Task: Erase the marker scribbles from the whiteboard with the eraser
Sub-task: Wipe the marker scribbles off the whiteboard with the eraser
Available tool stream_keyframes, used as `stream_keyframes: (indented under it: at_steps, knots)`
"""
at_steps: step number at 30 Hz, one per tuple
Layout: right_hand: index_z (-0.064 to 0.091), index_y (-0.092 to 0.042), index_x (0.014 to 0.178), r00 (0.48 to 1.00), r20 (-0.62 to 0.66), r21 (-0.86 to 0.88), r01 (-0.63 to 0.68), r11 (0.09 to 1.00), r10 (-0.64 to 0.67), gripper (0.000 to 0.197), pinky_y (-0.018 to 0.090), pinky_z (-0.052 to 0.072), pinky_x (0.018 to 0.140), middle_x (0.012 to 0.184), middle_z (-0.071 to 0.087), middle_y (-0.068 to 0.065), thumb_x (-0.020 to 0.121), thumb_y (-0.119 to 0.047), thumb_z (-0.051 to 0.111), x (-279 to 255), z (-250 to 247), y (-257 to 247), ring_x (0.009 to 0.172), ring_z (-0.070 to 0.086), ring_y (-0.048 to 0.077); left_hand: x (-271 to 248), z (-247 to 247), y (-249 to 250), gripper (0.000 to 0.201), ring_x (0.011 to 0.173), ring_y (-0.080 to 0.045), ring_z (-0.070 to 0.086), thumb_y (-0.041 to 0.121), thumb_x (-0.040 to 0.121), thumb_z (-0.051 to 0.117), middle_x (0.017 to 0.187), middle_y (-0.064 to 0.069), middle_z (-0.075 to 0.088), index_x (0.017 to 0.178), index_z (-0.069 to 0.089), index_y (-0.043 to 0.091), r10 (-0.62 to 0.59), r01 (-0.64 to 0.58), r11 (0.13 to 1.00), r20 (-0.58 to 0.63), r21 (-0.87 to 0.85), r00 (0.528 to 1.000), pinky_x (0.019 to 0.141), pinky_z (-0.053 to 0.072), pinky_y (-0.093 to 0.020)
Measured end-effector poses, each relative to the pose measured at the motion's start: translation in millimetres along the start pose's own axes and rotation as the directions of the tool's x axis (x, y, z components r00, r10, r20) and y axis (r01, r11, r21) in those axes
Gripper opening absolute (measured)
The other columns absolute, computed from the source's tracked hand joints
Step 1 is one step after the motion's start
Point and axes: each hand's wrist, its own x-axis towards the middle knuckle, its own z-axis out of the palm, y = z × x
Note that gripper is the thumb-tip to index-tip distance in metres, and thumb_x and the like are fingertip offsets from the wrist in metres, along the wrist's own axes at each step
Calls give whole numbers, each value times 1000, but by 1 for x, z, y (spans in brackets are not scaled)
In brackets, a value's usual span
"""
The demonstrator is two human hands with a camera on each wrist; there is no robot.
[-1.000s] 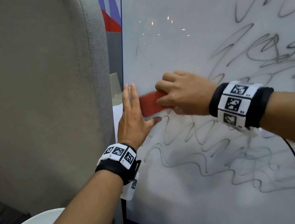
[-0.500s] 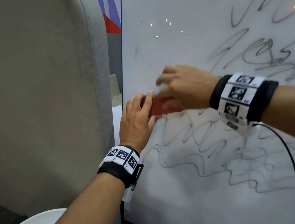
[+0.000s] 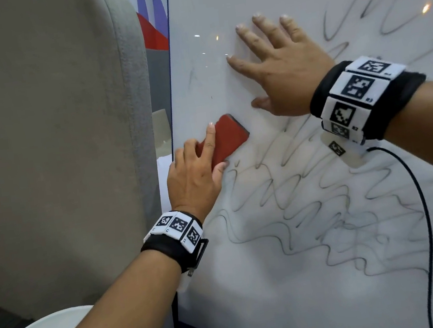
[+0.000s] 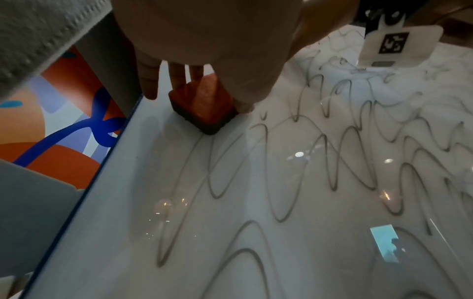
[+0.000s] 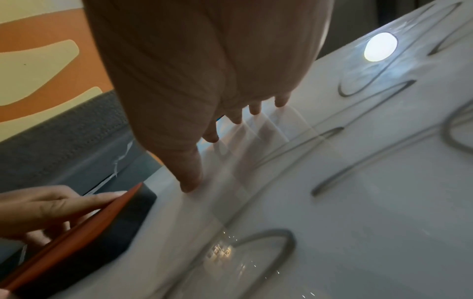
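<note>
My left hand (image 3: pixel 195 174) grips the red eraser (image 3: pixel 227 139) near the whiteboard (image 3: pixel 292 277) left edge, index finger laid along its back, thumb under its lower side, felt face against the board, apparently to keep pressure even. Marker scribbles (image 3: pixel 310 201) spread from the eraser toward four o'clock, mostly uncleared. At its two o'clock, well apart, my right hand (image 3: pixel 279 66) lies flat and splayed, holding nothing, likely steadying the board.

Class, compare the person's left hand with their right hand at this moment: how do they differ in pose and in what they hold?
The left hand grips the red eraser; the right hand holds nothing. The left hand's fingers curl; the right hand's are spread flat. Both are at the whiteboard.
</note>
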Motion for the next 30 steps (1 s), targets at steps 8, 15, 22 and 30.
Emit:
stream_keyframes:
  at_steps: [8,15,22,30]
  knots:
    - [4,-26,158,999,21,-7,-31,999,31,88,57,0,120,164,-11,13,91,-57,53,-8,8,-12,151,-11,35,-4,0,26,80,96,-24,44,50,92,57,107,-9,40,157,16,26,-291,304,934,97,-187,952,73,49,-36]
    - [5,-27,158,1000,8,7,-29,1000,29,86,56,-1,120,165,-11,12,92,-57,52,-11,7,-12,151,-11,35,-12,5,8,80,96,-28,47,51,92,58,108,-11,44,157,20,25,-264,276,950,97,-145,960,67,51,-42]
    - [7,-24,158,1000,-5,9,-27,1000,27,83,59,1,120,165,-7,15,93,-53,51,-16,12,-20,151,-9,38,-25,11,14,80,97,-27,47,55,93,53,109,-11,44,157,16,25,-271,283,953,106,-112,957,75,54,-43]
    - [8,-24,158,1000,14,24,-8,1000,8,92,60,3,120,164,-8,16,88,-54,61,-22,18,-33,150,-9,39,-18,11,17,83,111,-31,48,52,93,56,121,-12,43,158,11,25,-567,593,730,183,-339,803,81,48,-43]
